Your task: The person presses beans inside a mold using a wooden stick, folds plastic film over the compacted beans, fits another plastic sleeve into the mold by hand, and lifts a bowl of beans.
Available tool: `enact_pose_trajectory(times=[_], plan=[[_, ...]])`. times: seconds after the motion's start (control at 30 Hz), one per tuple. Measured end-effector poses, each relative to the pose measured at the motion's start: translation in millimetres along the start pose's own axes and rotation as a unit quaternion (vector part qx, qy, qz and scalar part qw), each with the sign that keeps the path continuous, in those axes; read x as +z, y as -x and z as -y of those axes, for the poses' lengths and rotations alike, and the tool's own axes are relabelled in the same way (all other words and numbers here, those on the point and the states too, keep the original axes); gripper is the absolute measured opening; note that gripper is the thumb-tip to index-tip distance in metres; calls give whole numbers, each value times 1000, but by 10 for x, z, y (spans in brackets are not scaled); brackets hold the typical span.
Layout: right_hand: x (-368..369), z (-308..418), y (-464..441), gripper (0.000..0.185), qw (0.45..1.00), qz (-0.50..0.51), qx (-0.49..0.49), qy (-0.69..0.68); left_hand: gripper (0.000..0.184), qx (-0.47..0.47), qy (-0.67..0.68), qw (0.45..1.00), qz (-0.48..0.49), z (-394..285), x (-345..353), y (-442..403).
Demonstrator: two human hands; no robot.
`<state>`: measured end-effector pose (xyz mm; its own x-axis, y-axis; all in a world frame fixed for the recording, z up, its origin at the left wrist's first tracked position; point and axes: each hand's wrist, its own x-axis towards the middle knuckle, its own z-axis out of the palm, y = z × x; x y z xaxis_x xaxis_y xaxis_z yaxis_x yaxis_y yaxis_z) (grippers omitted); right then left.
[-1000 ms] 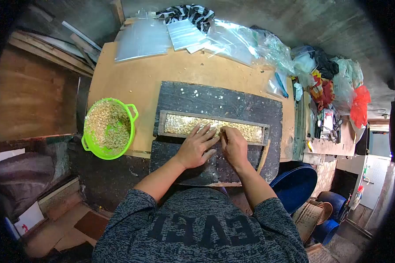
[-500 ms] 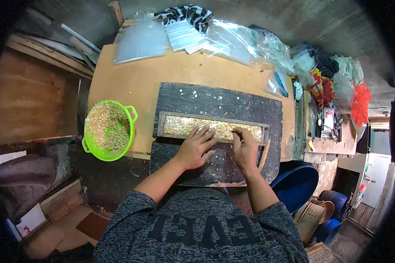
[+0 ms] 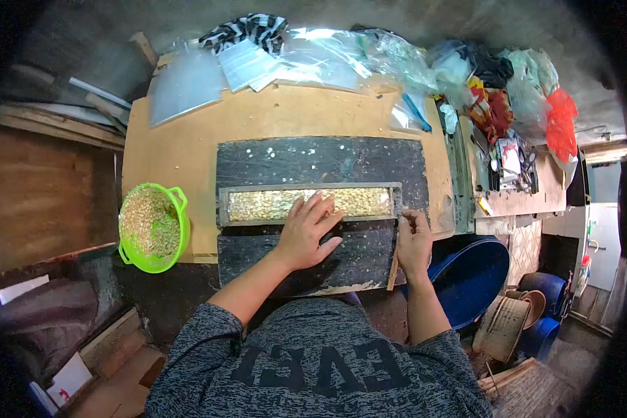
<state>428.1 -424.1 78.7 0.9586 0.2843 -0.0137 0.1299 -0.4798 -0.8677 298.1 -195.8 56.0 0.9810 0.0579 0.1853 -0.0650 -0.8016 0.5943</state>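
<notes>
A long, narrow wooden frame (image 3: 310, 186) lies on a dark board (image 3: 272, 258), filled with pale, flat flakes or seeds (image 3: 258, 204) under what looks like clear plastic. My left hand (image 3: 306, 230) rests with its fingers spread across the frame's front rim, fingertips on the filling. At the frame's right end, my right hand (image 3: 414, 247) has its fingers drawn together in a pinch; whatever is between them is hidden. Just beneath that hand, a thin wooden stick (image 3: 393, 270) points toward me, its upper end partly covered by the fingers.
On the left stands a bright green basin (image 3: 183, 233) with more of the pale pieces. Clear plastic sheets (image 3: 184, 87) and bags (image 3: 400, 59) lie along the table's (image 3: 181, 150) back edge. Blue containers (image 3: 474, 279) stand below at the right, near a side table (image 3: 529, 202) with small tools.
My right hand has moved from the frame's front rim to its right end. My left hand stays spread on the frame. The whole view has shifted and turned slightly.
</notes>
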Motion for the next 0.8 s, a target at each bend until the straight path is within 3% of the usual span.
enact_pose_trajectory(times=[0.1, 0.33, 0.8], plan=[[-92, -128, 30, 11, 999, 6, -1, 46, 53, 16, -4, 999, 38, -146, 101, -217], [-139, -158, 10, 13, 998, 5, 65, -20, 53, 34, -8, 996, 88, -285, 359, -478], [171, -41, -267, 13, 984, 42, -148, 92, 60, 21, -17, 993, 119, -294, 384, -417]])
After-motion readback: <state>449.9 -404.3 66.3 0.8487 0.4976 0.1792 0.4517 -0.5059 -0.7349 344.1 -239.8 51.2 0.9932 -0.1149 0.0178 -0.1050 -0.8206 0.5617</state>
